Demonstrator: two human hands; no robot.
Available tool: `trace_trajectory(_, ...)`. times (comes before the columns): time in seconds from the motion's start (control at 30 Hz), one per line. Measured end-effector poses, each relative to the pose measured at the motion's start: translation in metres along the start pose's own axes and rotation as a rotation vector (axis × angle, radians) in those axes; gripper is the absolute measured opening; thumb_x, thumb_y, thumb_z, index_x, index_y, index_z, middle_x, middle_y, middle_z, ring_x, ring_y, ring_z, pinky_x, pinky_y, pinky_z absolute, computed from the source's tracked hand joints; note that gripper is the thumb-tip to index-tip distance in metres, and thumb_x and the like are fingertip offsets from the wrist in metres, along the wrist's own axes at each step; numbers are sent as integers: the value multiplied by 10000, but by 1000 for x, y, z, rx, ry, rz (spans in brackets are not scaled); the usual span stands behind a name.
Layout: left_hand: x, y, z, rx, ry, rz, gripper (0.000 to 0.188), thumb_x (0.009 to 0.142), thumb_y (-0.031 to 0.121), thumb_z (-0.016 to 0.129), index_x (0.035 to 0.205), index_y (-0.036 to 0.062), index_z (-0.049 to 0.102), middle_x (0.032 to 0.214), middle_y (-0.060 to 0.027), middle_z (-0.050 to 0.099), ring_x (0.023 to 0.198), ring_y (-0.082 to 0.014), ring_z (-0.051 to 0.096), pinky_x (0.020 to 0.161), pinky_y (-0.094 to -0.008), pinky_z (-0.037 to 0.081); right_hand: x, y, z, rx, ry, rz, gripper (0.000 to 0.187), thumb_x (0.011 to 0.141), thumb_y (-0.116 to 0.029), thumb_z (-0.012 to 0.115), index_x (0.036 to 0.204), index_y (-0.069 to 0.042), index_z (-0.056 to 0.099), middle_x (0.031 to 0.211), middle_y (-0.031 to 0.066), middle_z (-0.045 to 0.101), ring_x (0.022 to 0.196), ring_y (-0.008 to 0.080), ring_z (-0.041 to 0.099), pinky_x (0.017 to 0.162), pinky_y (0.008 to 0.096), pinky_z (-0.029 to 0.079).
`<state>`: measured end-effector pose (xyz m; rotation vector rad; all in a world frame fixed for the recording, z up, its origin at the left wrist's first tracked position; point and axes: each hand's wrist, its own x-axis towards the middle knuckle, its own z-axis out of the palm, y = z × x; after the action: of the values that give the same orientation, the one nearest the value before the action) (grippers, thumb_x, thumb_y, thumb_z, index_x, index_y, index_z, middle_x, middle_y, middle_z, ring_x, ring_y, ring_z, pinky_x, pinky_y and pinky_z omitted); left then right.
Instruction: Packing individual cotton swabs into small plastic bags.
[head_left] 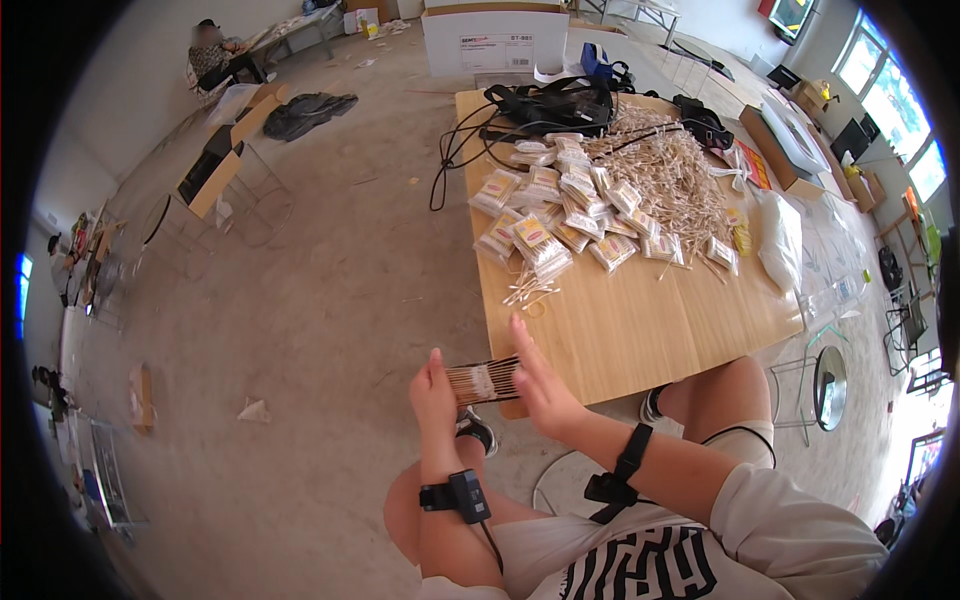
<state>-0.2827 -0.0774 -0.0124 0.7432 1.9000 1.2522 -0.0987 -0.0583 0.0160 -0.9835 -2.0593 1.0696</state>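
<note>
Over the near left corner of the table, a flat bundle of cotton swabs [483, 382] with thin brown sticks and a whitish patch in the middle lies crosswise between my hands. My left hand [432, 398] is closed around its left end, thumb up. Against the right end rests my right hand [546, 392], its fingers stretched out flat. Just beyond, a few loose cotton swabs [530, 292] lie on the table, with packed cotton swab bags [541, 246] heaped behind them. A large pile of loose cotton swabs [665, 175] spreads farther back.
The wooden table [660, 320] carries a black bag with cables [550, 105] at its far edge and a white plastic bag [780, 240] at its right. A glass-topped stool [829, 388] stands at the right. A big white carton [496, 40] stands behind; a person [222, 60] sits far left.
</note>
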Motion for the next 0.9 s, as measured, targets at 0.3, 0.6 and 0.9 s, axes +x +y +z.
trace_trajectory(0.3,11,-26,6,-38,42,22,546,1063,397,520,776,-64,567,626,-71,532,614,-154,444,578,-369,416,21,-4,45,730,423,108,596,1098,-306,260,1567,62,287,1633,211,319,1547,307,237,1247,373,171)
trace_trajectory(0.6,2,-12,6,-166,18,-22,549,1081,384,483,781,-64,585,646,-72,567,614,-140,474,568,-372,415,26,-27,59,382,291,114,563,1101,-290,320,1579,6,294,1630,219,319,1532,359,263,1240,389,197)
trace_trajectory(0.9,9,-24,3,-173,13,-8,539,1071,388,491,787,-52,613,657,-72,608,631,-150,571,587,-352,460,30,-32,72,621,330,196,594,1105,-319,304,1581,36,264,1628,208,331,1522,314,300,1234,381,218)
